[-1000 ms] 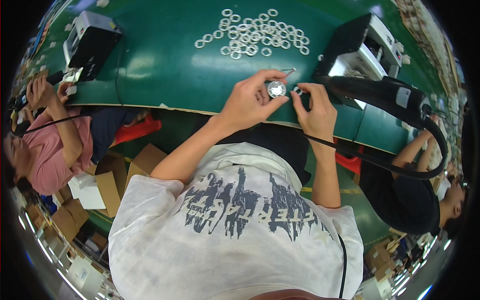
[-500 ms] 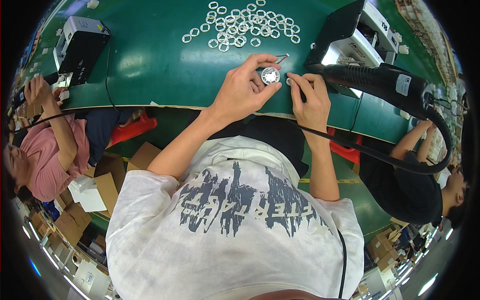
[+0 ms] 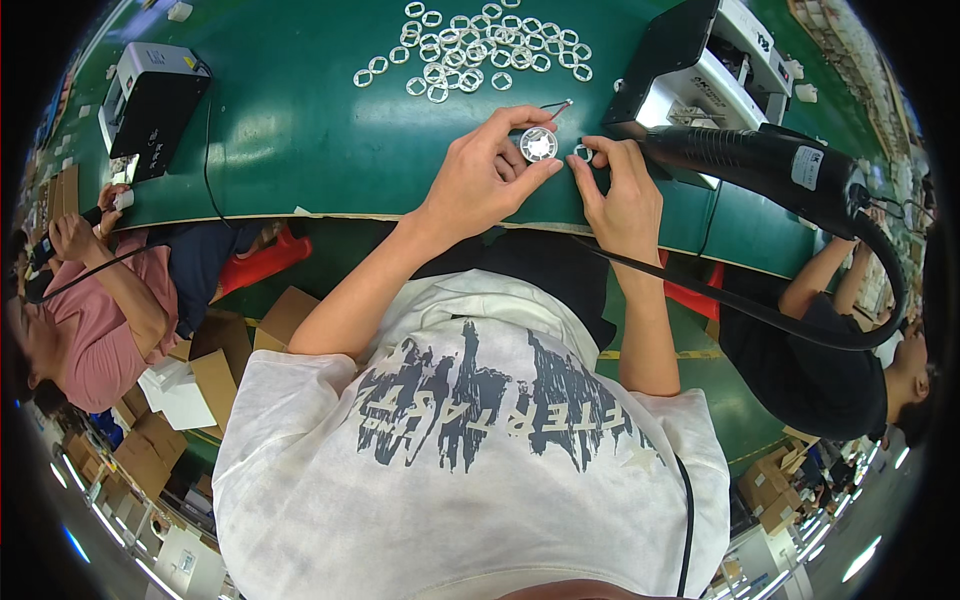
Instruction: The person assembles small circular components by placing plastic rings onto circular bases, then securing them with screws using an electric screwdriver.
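In my left hand [image 3: 488,165] I hold a small round white housing [image 3: 538,145], its slotted face turned up. Thin wires [image 3: 560,108] with a tiny white plug stick out beyond the fingers. To its right, my right hand [image 3: 622,185] pinches a white ring [image 3: 583,153] with a squared opening between thumb and fingers. The ring and the housing are apart, a short gap between them. Both hands are over the front part of the green table [image 3: 300,130].
Many similar white rings [image 3: 470,50] lie scattered at the back. On the right stands a black and white machine [image 3: 690,80], with a thick black tool [image 3: 740,165] reaching in beside my right hand. Another machine [image 3: 155,105] is at the left. People sit on both sides.
The ring in my right hand has tilted, so its opening now shows. My left hand still holds the housing, nearly unmoved. The view has shifted slightly.
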Tool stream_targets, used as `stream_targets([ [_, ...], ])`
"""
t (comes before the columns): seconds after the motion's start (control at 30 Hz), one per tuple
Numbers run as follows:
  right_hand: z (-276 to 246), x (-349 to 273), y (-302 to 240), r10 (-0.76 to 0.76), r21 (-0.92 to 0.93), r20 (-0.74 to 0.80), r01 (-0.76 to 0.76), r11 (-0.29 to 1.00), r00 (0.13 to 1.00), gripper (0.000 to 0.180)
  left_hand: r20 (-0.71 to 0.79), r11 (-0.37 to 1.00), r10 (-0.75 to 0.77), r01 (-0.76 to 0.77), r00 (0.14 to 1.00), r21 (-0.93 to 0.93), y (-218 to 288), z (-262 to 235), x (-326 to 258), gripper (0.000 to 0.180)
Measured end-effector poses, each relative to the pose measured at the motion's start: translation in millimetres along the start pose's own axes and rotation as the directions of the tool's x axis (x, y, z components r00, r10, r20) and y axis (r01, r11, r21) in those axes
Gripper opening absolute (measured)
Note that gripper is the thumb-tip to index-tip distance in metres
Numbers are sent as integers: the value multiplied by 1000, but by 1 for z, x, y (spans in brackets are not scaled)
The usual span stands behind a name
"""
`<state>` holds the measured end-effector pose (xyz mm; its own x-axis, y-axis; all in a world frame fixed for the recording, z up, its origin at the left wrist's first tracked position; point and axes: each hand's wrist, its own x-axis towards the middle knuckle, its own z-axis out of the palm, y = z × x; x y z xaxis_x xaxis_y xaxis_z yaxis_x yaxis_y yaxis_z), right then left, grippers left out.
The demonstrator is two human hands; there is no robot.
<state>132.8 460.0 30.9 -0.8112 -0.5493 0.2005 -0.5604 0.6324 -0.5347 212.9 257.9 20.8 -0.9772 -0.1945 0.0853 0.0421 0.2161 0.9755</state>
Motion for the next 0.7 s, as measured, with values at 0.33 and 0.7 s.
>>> stream_targets([
  [0.33,-8,-3,-2,87,-58,106,-81,995,991,44,3,1000,-23,23,1000,8,0,0,0,47],
  [0.7,-13,-1,-12,21,122,7,-21,992,1000,32,-23,1000,15,-14,1000,12,0,1,1,50],
])
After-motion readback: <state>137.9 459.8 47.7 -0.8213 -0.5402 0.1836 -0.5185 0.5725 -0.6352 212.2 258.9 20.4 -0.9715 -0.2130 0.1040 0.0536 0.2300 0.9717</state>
